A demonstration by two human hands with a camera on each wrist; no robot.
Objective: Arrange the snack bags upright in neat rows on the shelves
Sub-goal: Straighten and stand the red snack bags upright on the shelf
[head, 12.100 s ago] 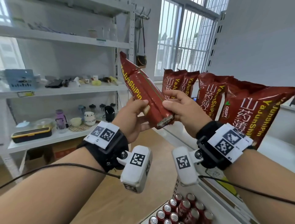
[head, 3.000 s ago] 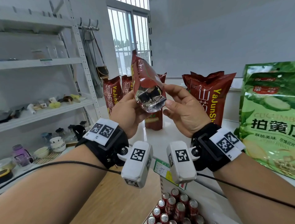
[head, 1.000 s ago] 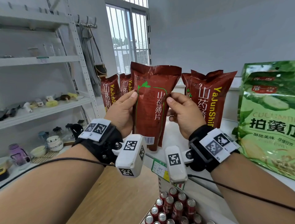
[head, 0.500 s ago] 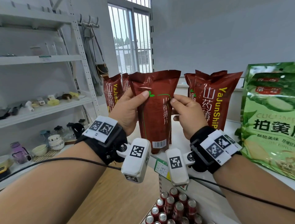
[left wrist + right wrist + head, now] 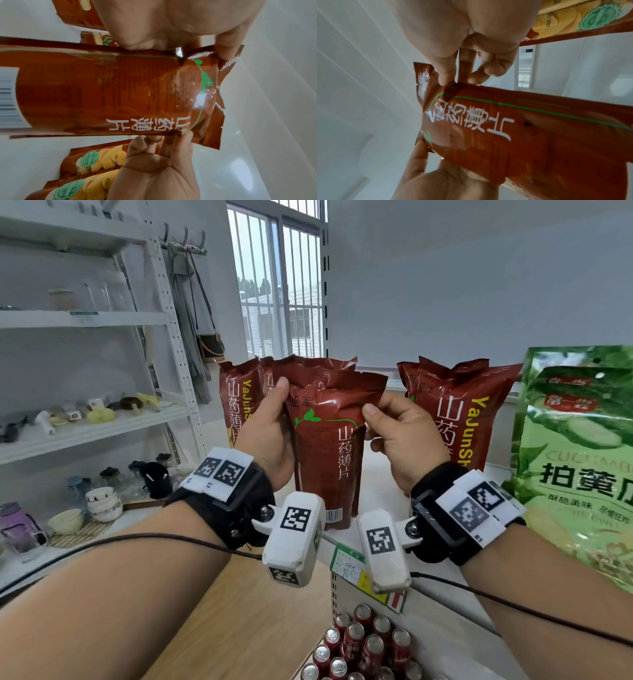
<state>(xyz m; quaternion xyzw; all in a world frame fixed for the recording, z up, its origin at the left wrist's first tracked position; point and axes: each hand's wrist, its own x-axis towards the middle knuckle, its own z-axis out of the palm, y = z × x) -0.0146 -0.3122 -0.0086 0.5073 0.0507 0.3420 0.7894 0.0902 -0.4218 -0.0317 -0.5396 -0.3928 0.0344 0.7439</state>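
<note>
1. Head cam: above and behind both wrists, facing forward and down over the shelf (image 5: 376, 498) front edge.
2. Wrist cams: very close, rolled sideways, looking along the palms.
3. All three share the brown snack bag (image 5: 329, 446) (image 5: 109, 89) (image 5: 530, 135).

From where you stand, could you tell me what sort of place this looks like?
Probably a small shop, or a mock-up of one. Red snack bags and a green snack bag stand facing out on a white shelf, a price label sits on its edge, and drink cans are packed below.
</note>
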